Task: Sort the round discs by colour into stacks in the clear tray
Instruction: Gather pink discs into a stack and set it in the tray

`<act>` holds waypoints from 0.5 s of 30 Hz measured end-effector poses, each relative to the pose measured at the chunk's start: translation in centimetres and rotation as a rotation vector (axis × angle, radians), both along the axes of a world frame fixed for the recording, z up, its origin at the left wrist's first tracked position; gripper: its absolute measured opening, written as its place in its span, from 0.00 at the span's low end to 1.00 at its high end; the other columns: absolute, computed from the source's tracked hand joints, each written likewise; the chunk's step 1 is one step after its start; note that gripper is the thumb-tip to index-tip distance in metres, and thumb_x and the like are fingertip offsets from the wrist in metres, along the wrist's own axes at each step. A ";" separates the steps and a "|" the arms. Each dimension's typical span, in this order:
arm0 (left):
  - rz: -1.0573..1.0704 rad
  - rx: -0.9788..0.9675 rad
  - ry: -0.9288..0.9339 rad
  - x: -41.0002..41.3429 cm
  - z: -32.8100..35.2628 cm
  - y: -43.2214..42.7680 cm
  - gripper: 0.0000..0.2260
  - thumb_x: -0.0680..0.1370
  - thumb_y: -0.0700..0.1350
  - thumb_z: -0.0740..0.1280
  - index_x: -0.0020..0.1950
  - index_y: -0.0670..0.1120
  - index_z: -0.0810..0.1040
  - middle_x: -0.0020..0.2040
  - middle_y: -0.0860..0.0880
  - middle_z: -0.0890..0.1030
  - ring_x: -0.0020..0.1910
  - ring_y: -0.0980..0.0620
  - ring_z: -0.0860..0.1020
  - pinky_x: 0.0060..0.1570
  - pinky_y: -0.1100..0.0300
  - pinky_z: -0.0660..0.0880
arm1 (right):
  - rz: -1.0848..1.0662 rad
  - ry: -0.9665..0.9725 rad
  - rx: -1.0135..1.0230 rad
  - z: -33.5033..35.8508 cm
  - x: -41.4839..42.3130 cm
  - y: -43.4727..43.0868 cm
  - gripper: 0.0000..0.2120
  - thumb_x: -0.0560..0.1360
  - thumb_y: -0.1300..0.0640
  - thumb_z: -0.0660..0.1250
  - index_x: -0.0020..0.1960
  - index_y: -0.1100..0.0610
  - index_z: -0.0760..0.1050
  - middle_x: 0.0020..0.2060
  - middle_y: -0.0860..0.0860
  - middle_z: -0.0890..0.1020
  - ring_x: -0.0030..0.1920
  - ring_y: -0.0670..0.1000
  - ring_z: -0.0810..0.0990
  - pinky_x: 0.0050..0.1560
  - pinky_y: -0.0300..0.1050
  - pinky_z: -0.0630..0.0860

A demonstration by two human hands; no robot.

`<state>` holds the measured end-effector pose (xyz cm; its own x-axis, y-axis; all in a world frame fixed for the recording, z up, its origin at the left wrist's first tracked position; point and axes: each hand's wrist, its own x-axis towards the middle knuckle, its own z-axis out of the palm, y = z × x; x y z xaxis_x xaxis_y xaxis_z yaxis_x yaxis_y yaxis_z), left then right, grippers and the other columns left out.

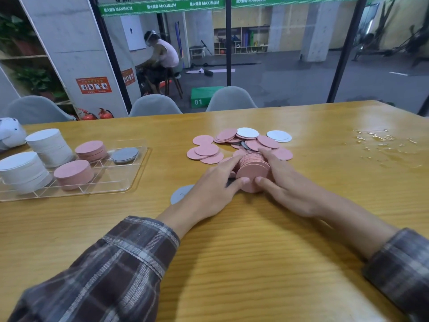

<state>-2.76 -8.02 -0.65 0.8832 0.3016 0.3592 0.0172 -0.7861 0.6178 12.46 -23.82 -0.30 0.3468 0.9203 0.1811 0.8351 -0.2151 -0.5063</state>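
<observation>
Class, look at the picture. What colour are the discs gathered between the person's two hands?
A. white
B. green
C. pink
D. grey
C: the left hand and the right hand together grip a bundle of pink discs, thumbs at its near face and fingers along its sides.

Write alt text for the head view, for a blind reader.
The left hand and right hand squeeze a bundle of pink discs on a wooden table, loose discs behind. At left, a clear tray holds white stacks, pink stacks and a grey stack.
</observation>
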 end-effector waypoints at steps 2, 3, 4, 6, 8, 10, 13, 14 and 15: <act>0.039 0.075 0.082 0.0 -0.3 -0.2 0.27 0.86 0.49 0.62 0.84 0.51 0.58 0.76 0.50 0.73 0.74 0.50 0.71 0.73 0.54 0.67 | -0.013 -0.069 -0.010 -0.1 -0.5 0.2 0.34 0.85 0.45 0.57 0.83 0.52 0.43 0.81 0.47 0.57 0.79 0.48 0.55 0.73 0.36 0.51; 0.066 0.114 0.126 0.0 -0.4 -0.4 0.28 0.87 0.50 0.60 0.85 0.50 0.53 0.79 0.49 0.69 0.78 0.49 0.66 0.76 0.51 0.62 | -0.019 -0.094 -0.013 -0.2 -0.7 0.2 0.35 0.84 0.45 0.56 0.83 0.52 0.41 0.81 0.47 0.56 0.79 0.49 0.54 0.72 0.35 0.50; 0.083 0.147 0.157 0.0 -0.5 -0.5 0.29 0.87 0.50 0.57 0.85 0.49 0.49 0.82 0.48 0.64 0.80 0.49 0.61 0.79 0.51 0.57 | -0.023 -0.108 -0.012 -0.2 -0.8 0.3 0.36 0.84 0.44 0.56 0.83 0.53 0.41 0.81 0.48 0.55 0.79 0.49 0.54 0.72 0.34 0.49; 0.093 0.186 0.174 0.0 -0.7 -0.8 0.29 0.88 0.50 0.55 0.85 0.48 0.45 0.83 0.48 0.60 0.82 0.50 0.55 0.81 0.52 0.51 | -0.040 -0.110 -0.022 -0.3 -0.8 0.4 0.36 0.85 0.44 0.55 0.83 0.55 0.40 0.82 0.49 0.55 0.78 0.50 0.54 0.72 0.36 0.50; 0.091 0.202 0.150 0.1 -0.7 -0.7 0.28 0.88 0.48 0.56 0.85 0.47 0.48 0.82 0.47 0.63 0.82 0.48 0.58 0.80 0.52 0.54 | -0.043 -0.113 -0.018 -0.4 -0.8 0.6 0.35 0.84 0.45 0.56 0.83 0.56 0.44 0.80 0.50 0.58 0.76 0.50 0.57 0.72 0.38 0.53; 0.093 0.189 0.096 0.0 -0.5 -0.5 0.28 0.87 0.46 0.59 0.85 0.45 0.53 0.78 0.45 0.69 0.77 0.46 0.65 0.77 0.50 0.61 | -0.045 -0.088 0.024 -0.4 -0.8 0.7 0.32 0.84 0.46 0.58 0.82 0.57 0.51 0.76 0.50 0.66 0.72 0.48 0.61 0.70 0.38 0.58; 0.109 0.181 0.042 -0.3 -0.1 -0.3 0.28 0.86 0.45 0.63 0.84 0.44 0.57 0.74 0.43 0.73 0.72 0.50 0.66 0.72 0.55 0.64 | -0.053 -0.071 0.053 -0.5 -0.5 0.3 0.28 0.83 0.46 0.59 0.78 0.56 0.57 0.68 0.49 0.72 0.64 0.48 0.65 0.67 0.45 0.64; 0.101 0.183 0.042 -0.3 -0.1 -0.3 0.28 0.86 0.46 0.63 0.84 0.44 0.57 0.74 0.43 0.73 0.71 0.50 0.68 0.72 0.54 0.65 | -0.050 -0.091 0.043 -0.5 -0.5 0.2 0.27 0.83 0.44 0.58 0.78 0.56 0.57 0.68 0.49 0.73 0.63 0.49 0.65 0.66 0.46 0.65; 0.091 0.186 0.044 -0.3 -0.1 -0.3 0.28 0.86 0.47 0.63 0.84 0.45 0.57 0.74 0.44 0.73 0.70 0.50 0.70 0.72 0.52 0.66 | -0.043 -0.117 0.032 -0.5 -0.4 0.1 0.28 0.83 0.43 0.56 0.78 0.55 0.56 0.69 0.48 0.72 0.64 0.50 0.65 0.67 0.48 0.65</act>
